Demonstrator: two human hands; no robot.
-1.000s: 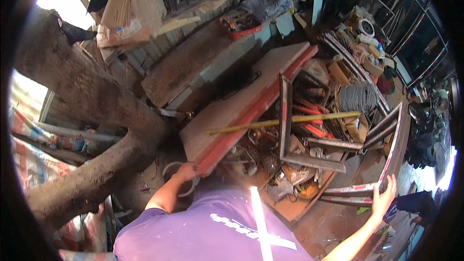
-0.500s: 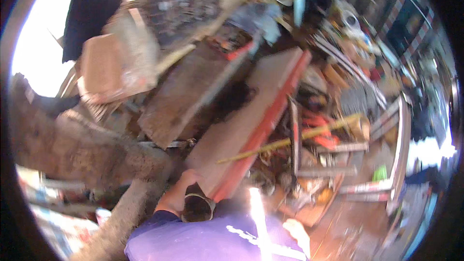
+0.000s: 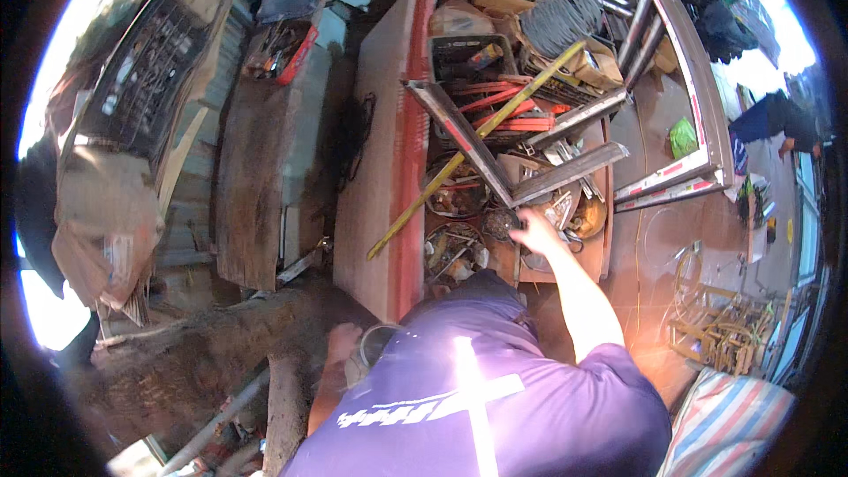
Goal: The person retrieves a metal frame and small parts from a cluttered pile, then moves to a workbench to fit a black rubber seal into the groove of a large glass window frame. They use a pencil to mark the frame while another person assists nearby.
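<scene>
The dark angled frame (image 3: 570, 174) lies over clutter right of the red-edged board (image 3: 374, 146), crossed by a yellow stick (image 3: 442, 177). The right hand (image 3: 542, 236), fingers parted, is at its corner; the left hand (image 3: 343, 342) is below the board, grip unclear.

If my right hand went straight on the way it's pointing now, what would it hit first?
Your right hand would probably meet the dark, angled, metal-looking frame first, at its near corner. Depth is unclear, so it might pass over that corner instead.
</scene>
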